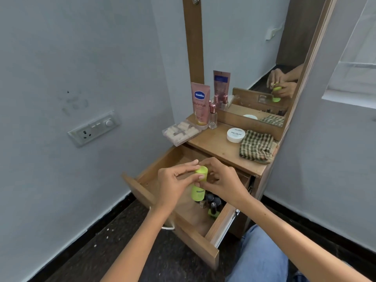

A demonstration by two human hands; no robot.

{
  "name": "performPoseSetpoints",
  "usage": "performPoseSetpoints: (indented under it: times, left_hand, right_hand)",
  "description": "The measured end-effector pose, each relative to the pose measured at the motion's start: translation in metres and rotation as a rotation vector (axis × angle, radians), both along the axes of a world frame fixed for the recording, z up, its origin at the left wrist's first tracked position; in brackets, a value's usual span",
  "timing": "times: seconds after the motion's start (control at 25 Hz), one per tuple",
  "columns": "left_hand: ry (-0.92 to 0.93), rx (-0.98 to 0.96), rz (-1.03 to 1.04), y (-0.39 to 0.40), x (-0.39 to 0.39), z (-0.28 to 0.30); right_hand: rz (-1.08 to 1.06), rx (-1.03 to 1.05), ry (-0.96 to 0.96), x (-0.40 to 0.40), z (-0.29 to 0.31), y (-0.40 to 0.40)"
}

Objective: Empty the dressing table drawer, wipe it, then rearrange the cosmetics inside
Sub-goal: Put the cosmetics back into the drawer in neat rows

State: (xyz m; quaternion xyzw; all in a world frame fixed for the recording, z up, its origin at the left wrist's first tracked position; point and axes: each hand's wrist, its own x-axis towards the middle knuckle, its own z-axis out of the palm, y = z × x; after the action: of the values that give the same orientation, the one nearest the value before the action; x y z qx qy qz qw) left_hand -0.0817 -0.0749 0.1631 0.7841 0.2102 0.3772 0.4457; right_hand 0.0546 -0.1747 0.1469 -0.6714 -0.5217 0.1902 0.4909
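Note:
A lime-green bottle [198,192] with a matching cap is held upright over the open wooden drawer [195,220]. My left hand [175,184] grips its body and touches the cap with fingertips. My right hand [221,180] pinches the cap from the other side. Several dark-capped nail polish bottles [212,202] stand in the drawer's right part, just below the green bottle. On the table top lie a checked cloth [257,147], a white nail polish remover tub [236,135], a pink Vaseline tube [200,102], a small perfume bottle [212,117] and a clear box of nail tips [182,131].
The dressing table [219,149] stands against a mirror [264,58] that reflects my hands. A wall with a switch panel [93,129] is on the left. Dark floor lies below, and a knee in blue jeans [258,259] is beside the drawer's right front.

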Motion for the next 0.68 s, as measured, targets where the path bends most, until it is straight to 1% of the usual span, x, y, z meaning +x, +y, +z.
performPoseSetpoints:
  times: [0.12, 0.2, 0.24, 0.4, 0.52, 0.68]
  left_hand:
    - [0.102, 0.109, 0.025, 0.012, -0.015, -0.008]
    - [0.181, 0.202, 0.079, 0.019, -0.021, -0.017]
    - [0.214, 0.218, 0.091, 0.020, -0.023, -0.022]
    - [0.294, 0.215, 0.078, 0.019, -0.020, -0.035]
    - [0.320, 0.229, 0.063, 0.016, -0.016, -0.040]
    - [0.325, 0.222, 0.060, 0.014, -0.012, -0.046]
  right_hand:
    - [0.058, -0.142, -0.061, 0.001, -0.003, -0.005]
    - [0.141, -0.221, -0.162, 0.001, -0.006, -0.007]
    - [0.188, -0.257, -0.224, 0.001, -0.009, -0.007]
    - [0.287, -0.390, -0.509, -0.001, -0.020, -0.005]
    - [0.336, -0.437, -0.602, -0.006, -0.026, -0.002]
    - [0.322, -0.489, -0.674, -0.010, -0.032, 0.000]
